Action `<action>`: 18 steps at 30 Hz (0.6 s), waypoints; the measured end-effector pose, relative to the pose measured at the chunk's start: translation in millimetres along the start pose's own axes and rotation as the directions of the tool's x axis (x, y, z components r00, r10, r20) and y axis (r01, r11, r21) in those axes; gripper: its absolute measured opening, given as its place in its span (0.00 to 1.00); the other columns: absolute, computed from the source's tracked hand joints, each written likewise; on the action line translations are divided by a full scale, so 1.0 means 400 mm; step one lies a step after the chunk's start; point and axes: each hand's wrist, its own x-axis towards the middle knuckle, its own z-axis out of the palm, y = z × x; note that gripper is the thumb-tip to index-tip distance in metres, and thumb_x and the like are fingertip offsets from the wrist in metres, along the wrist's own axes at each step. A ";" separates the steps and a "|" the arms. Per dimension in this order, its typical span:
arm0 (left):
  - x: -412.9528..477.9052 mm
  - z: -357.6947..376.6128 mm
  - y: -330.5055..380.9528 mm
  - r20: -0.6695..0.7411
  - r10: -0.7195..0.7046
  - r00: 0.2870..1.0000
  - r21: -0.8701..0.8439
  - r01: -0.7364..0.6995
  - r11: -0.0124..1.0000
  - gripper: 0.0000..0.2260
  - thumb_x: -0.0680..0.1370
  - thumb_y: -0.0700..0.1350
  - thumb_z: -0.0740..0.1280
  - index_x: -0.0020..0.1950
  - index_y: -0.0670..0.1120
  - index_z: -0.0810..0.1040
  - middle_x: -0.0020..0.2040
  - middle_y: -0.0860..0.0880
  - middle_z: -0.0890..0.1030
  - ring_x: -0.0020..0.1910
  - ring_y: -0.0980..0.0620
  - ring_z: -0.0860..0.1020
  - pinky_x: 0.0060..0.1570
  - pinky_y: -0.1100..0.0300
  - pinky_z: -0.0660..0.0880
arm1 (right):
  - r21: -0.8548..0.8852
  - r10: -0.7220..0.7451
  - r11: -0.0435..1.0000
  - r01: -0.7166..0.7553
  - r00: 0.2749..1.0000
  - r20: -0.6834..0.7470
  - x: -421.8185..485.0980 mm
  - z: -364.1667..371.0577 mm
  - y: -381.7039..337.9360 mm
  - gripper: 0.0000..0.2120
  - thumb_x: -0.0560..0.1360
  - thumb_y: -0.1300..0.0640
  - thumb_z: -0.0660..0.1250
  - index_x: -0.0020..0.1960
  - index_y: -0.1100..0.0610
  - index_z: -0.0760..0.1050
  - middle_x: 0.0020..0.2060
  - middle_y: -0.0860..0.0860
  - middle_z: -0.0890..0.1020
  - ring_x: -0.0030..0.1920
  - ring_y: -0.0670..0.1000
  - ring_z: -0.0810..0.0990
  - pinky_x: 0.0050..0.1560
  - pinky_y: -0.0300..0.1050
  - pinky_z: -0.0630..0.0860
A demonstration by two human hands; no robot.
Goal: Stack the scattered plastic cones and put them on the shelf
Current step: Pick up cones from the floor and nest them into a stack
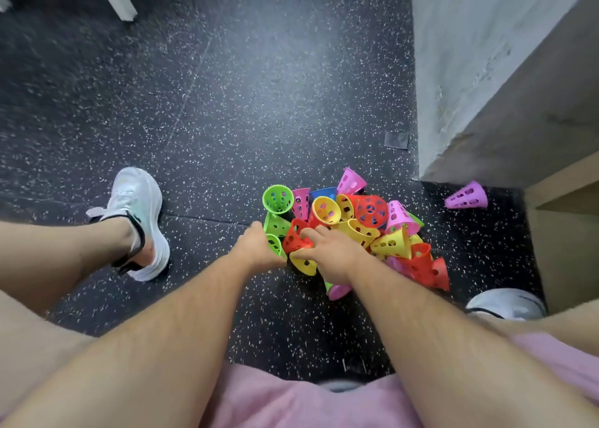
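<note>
Plastic cones [359,229], likely light, stiff, slick; heaped on floor [227,103] near its right edge by wall [453,70]. Left hand [257,247] grips green cone [276,245], right hand [330,254] pinches red cone [294,237]; best held at rims

Cones [371,210]: thin moulded plastic, perforated, smooth and glossy. Floor [227,103]: black speckled rubber, matt and grainy. Wall [470,54]: pale plaster, rough, mottled, matt. Shelf [567,187]: light wood board, smooth, matt. Shoe [136,200]: white mesh cloth with slight sheen. Shorts [291,401]: pink soft cloth, matt.
</note>
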 end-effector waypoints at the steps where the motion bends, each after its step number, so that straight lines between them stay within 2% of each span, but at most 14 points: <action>1: -0.001 0.011 -0.010 -0.019 0.031 0.999 -0.003 -0.031 1.000 0.32 0.69 0.52 0.79 0.65 0.43 0.68 0.62 0.44 0.74 0.62 0.43 0.76 0.58 0.53 0.75 | -0.016 -0.025 1.000 0.025 1.000 -0.002 0.005 0.013 -0.016 0.32 0.73 0.63 0.64 0.73 0.41 0.68 0.74 0.54 0.63 0.68 0.57 0.65 0.62 0.52 0.70; 5: -0.014 0.054 -0.051 -0.032 0.124 0.992 0.014 -0.124 0.992 0.30 0.72 0.54 0.77 0.71 0.46 0.73 0.61 0.45 0.68 0.60 0.44 0.76 0.60 0.56 0.73 | -0.045 -0.043 0.998 0.042 0.999 -0.024 0.014 0.059 -0.061 0.23 0.75 0.62 0.65 0.69 0.52 0.74 0.75 0.57 0.63 0.69 0.60 0.66 0.65 0.53 0.70; 7: -0.020 0.067 -0.072 -0.041 0.139 0.989 -0.032 -0.141 0.990 0.32 0.72 0.56 0.77 0.74 0.50 0.73 0.60 0.46 0.66 0.59 0.45 0.76 0.62 0.56 0.73 | -0.020 0.025 0.999 -0.025 0.999 -0.036 0.010 0.061 -0.068 0.26 0.72 0.63 0.70 0.69 0.55 0.72 0.75 0.56 0.61 0.69 0.59 0.67 0.64 0.51 0.70; 10: -0.032 0.076 -0.094 -0.050 0.153 0.987 -0.053 -0.155 0.986 0.36 0.73 0.55 0.78 0.78 0.51 0.70 0.62 0.45 0.69 0.60 0.48 0.75 0.64 0.58 0.70 | 0.013 0.126 0.992 -0.126 0.992 -0.009 -0.004 0.056 -0.056 0.36 0.67 0.63 0.78 0.71 0.58 0.67 0.75 0.57 0.58 0.69 0.59 0.66 0.61 0.51 0.73; 12: -0.043 0.083 -0.103 -0.084 0.133 0.988 -0.092 -0.140 0.986 0.37 0.71 0.51 0.79 0.76 0.44 0.69 0.65 0.44 0.74 0.60 0.48 0.76 0.58 0.60 0.70 | 0.036 0.152 0.988 -0.152 0.988 0.020 -0.010 0.063 -0.051 0.38 0.66 0.62 0.80 0.71 0.59 0.67 0.75 0.57 0.58 0.70 0.59 0.66 0.62 0.54 0.75; 15: -0.059 0.099 -0.116 -0.096 0.077 0.992 -0.144 -0.090 0.985 0.33 0.69 0.48 0.80 0.69 0.42 0.69 0.61 0.45 0.77 0.54 0.49 0.77 0.50 0.59 0.71 | 0.033 0.178 0.984 -0.177 0.984 -0.005 -0.015 0.085 -0.054 0.36 0.65 0.66 0.79 0.69 0.59 0.67 0.74 0.56 0.59 0.70 0.59 0.66 0.56 0.53 0.78; 18: -0.068 0.116 -0.121 -0.101 0.101 0.990 -0.148 -0.115 0.982 0.33 0.69 0.47 0.79 0.70 0.42 0.71 0.63 0.45 0.76 0.53 0.51 0.75 0.51 0.61 0.70 | 0.031 0.192 0.981 -0.191 0.981 -0.034 -0.023 0.104 -0.056 0.38 0.62 0.67 0.80 0.67 0.60 0.68 0.74 0.56 0.60 0.68 0.58 0.67 0.54 0.53 0.78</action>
